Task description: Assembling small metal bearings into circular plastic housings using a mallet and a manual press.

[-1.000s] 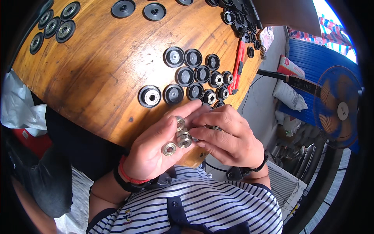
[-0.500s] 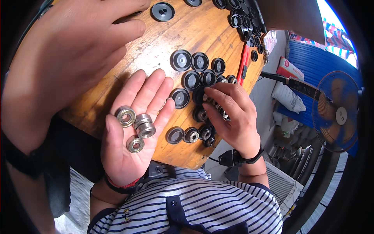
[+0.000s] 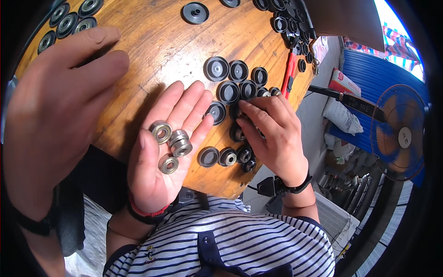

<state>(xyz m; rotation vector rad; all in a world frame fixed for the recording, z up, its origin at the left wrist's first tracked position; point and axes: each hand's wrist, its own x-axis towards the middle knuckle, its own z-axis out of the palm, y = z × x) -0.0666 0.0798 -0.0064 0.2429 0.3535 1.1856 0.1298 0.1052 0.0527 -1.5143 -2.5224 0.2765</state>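
L hand (image 3: 156, 154) palm-up, fingers extended, w/ metal bearings (image 3: 181, 147): prob. stiff, dense, slick; best pinched at outer rims. R hand (image 3: 272, 134) over blk cups (image 3: 228, 93); can't tell if fingers grip.

Left hand (image 3: 154, 159) palm up (fingers (image 3: 189, 100) extended), right hand (image 3: 274, 143) palm down, fingers (image 3: 256, 115) bent

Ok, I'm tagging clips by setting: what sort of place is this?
Probably an informal workshop: metal bearings lie in the left hand, and many round black caps sit on a wooden table.
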